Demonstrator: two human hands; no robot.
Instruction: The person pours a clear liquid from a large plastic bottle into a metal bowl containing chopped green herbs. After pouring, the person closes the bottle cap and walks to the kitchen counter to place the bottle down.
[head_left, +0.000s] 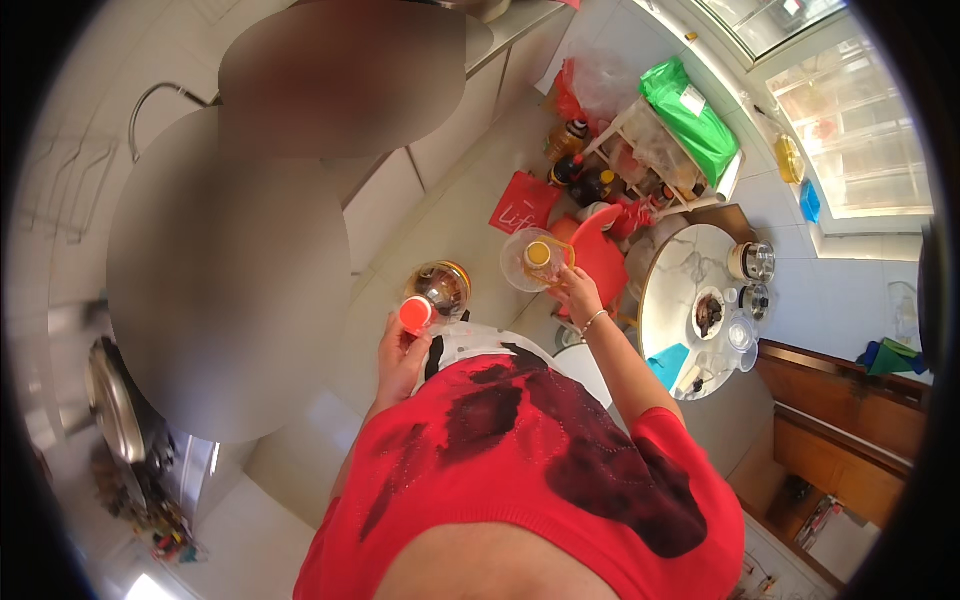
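My left hand (401, 352) is closed on a clear plastic bottle (448, 283) with a red cap, near its neck; dark contents show through the wall. Out to the right, my right hand (576, 292) grips a large clear plastic jug (517, 262) by its yellow handle. A yellow cap tops the jug, and I cannot tell whether it is empty. Both containers are held upright in front of my body, apart from each other, above the tiled floor.
A red stool (600, 262) stands beyond the jug, near a red bag (523, 202). Bottles crowd below a rack (637, 135) bearing a green package (690, 120). At right is a round table (667, 300) with a plate (709, 313) and jars. Blurred patches hide much of the left.
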